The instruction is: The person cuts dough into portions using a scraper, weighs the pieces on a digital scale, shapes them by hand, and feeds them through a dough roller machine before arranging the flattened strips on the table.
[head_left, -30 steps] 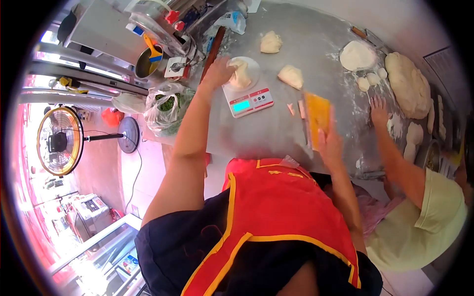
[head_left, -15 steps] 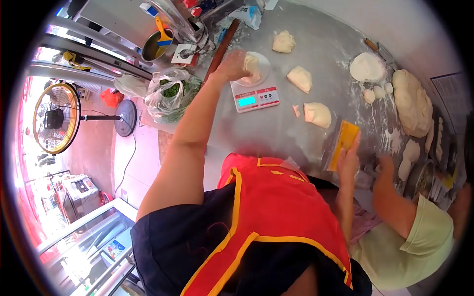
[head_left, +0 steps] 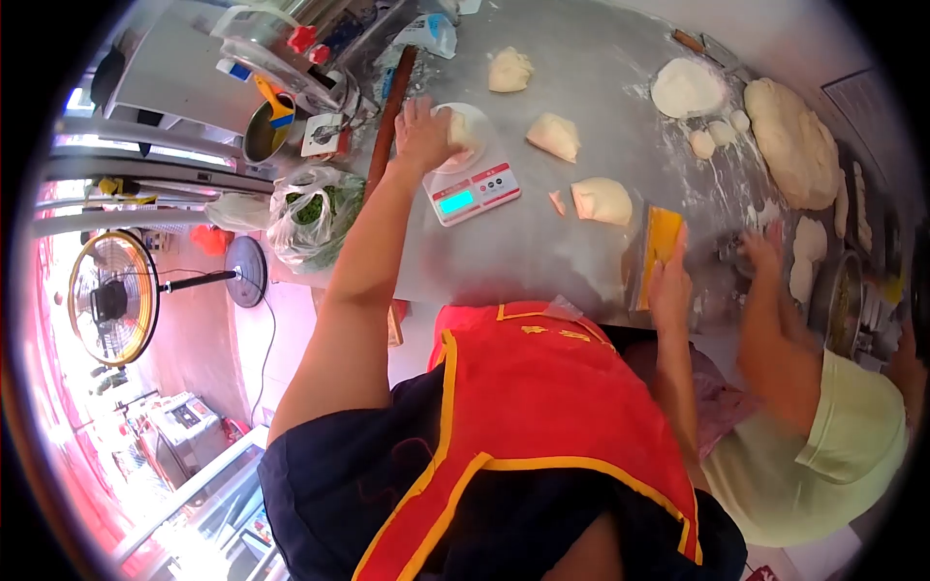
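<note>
My left hand [head_left: 424,136] is at the left edge of the white plate of a digital scale [head_left: 472,197], its fingers against a dough piece [head_left: 463,131] that it partly covers. Whether the fingers grip the dough or rest on it is hard to see. My right hand [head_left: 670,283] is closed round a yellow-handled scraper [head_left: 663,237], held upright above the metal table. Left of the scraper lie a cut dough piece [head_left: 603,200] and a small scrap [head_left: 557,202]. Two more pieces, one [head_left: 554,137] beside the scale and one [head_left: 510,70] farther back, rest on the table.
At the right, a co-worker's blurred hands [head_left: 760,247] are near a large dough mass [head_left: 794,143], small dough balls and a flour pile [head_left: 688,88]. A brown rolling stick [head_left: 392,116], a bag of greens [head_left: 315,213] and a pot [head_left: 263,134] stand left of the scale.
The scraper has moved right and away from the cut dough piece, which it hid at first. My left hand stays at the scale, with its fingers lifted more. The co-worker's hand has drawn nearer the table's front edge.
</note>
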{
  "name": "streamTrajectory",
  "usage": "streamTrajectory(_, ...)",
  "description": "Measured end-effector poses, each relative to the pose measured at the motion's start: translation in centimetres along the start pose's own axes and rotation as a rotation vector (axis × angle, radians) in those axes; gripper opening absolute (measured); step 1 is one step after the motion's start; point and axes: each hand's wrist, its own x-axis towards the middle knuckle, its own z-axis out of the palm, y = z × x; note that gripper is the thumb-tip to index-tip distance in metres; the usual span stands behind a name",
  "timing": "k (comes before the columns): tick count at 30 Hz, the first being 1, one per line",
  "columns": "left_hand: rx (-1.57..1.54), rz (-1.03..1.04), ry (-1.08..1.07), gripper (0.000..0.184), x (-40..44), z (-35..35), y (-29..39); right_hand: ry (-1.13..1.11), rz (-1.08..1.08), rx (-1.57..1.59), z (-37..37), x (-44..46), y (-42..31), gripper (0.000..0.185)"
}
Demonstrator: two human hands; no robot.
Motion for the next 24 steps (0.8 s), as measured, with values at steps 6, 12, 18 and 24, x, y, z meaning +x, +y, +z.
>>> streamTrajectory(6, -0.818, 0.409, -0.225, 0.031, -2.3, 7.5, 8.8, 0.024, -0.03, -0.035, 0.3, 0.1, 0.3, 0.077)
streamTrajectory(12, -0.752, 0.245, -0.282, 0.016, -4.7, 8.0, 14.0, 0.057, -0.16, 0.126, -2.1, -2.2, -3.1, 0.077)
streamTrajectory(18, -0.772, 0.102, -0.285, 0.016, -6.3, 7.2, 13.8, -0.258, -0.269, 0.134, 0.1, -3.5, -6.7, 0.076)
streamTrajectory(24, -0.727, 0.058, -0.264, 0.016, -6.2, 5.9, 13.0, -0.261, -0.324, 0.067, 3.3, -2.5, -6.2, 0.076)
